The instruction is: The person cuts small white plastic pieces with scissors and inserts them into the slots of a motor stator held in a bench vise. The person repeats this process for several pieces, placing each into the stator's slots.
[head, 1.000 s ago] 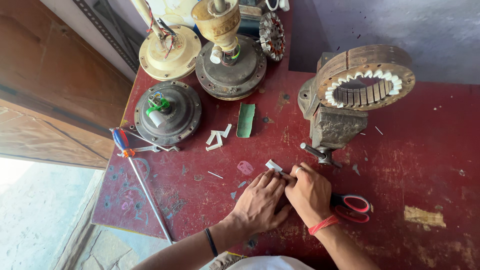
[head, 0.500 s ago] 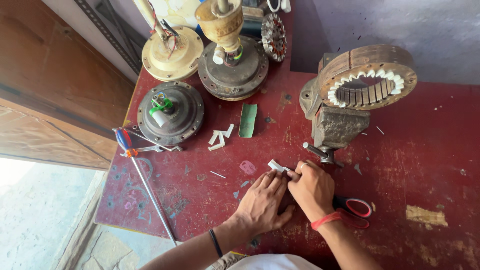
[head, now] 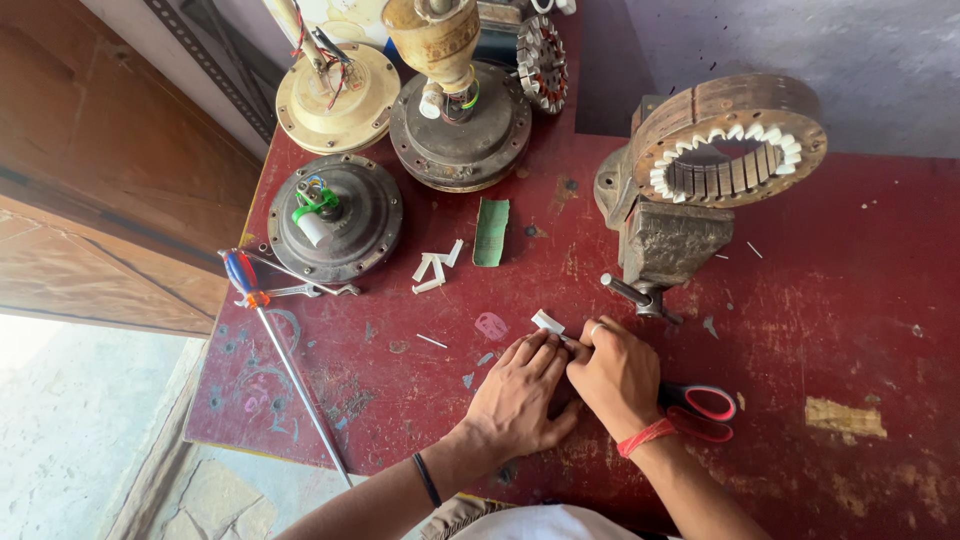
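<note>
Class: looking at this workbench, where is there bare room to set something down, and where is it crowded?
Bare patches: the red table right of the vise, and the near-left corner beside the screwdriver. Crowded: the far edge with the fan motors, and around both hands.

Two bare forearms reach in from the bottom edge and meet at the centre. The left hand (head: 520, 395) lies palm down with fingers extended forward and close together. The right hand (head: 618, 375) sits touching it, knuckles up, fingers curled inward toward the left fingertips.
</note>
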